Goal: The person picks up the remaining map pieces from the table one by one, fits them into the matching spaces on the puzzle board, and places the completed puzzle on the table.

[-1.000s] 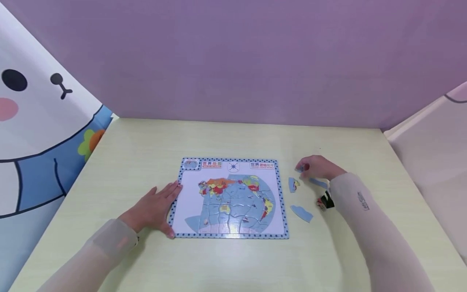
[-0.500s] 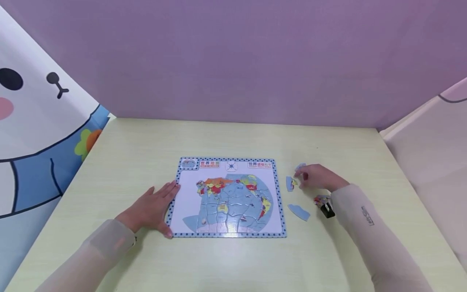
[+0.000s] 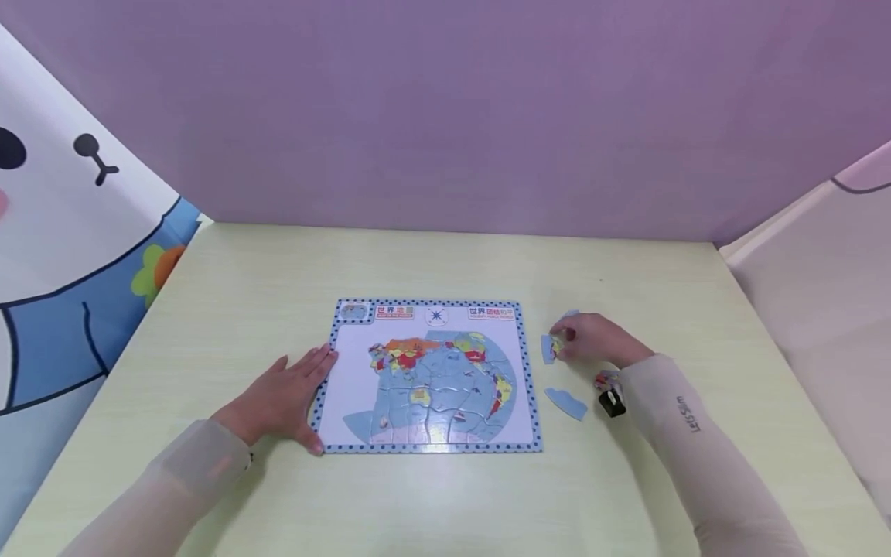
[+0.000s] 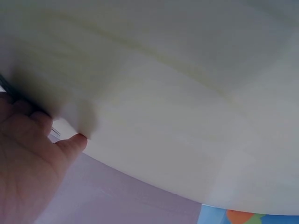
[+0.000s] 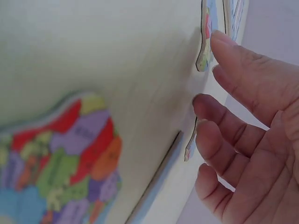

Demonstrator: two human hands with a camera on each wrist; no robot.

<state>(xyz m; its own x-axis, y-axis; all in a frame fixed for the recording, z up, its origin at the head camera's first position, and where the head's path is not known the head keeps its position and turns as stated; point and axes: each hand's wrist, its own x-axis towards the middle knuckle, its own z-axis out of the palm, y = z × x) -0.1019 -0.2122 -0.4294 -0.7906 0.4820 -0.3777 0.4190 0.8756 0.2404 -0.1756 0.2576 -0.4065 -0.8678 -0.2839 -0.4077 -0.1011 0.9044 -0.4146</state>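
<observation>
A world-map jigsaw puzzle (image 3: 445, 394) lies flat in its dotted-border board (image 3: 355, 348). My left hand (image 3: 285, 398), fingers spread, rests against the board's left edge; the left wrist view shows this hand (image 4: 32, 154) low at the left. To the right of the board, my right hand (image 3: 599, 340) has its fingertips at a small blue and yellow puzzle piece (image 3: 547, 348). In the right wrist view, thumb and index tip of the hand (image 5: 261, 121) are apart beside that puzzle piece (image 5: 205, 46), with the other fingers loosely bent. A firm pinch is not visible.
Another puzzle piece (image 3: 571, 312) lies behind the right hand, partly hidden. A plain blue piece (image 3: 567, 403) is nearer the front. A multicoloured piece (image 5: 70, 154) lies under the right wrist, beside a black device (image 3: 612, 403). A purple wall (image 3: 445, 116) stands behind the table.
My right hand has come forward from the rear piece to the blue and yellow one, leaving the rear piece on the table. The left hand stays at the board's edge.
</observation>
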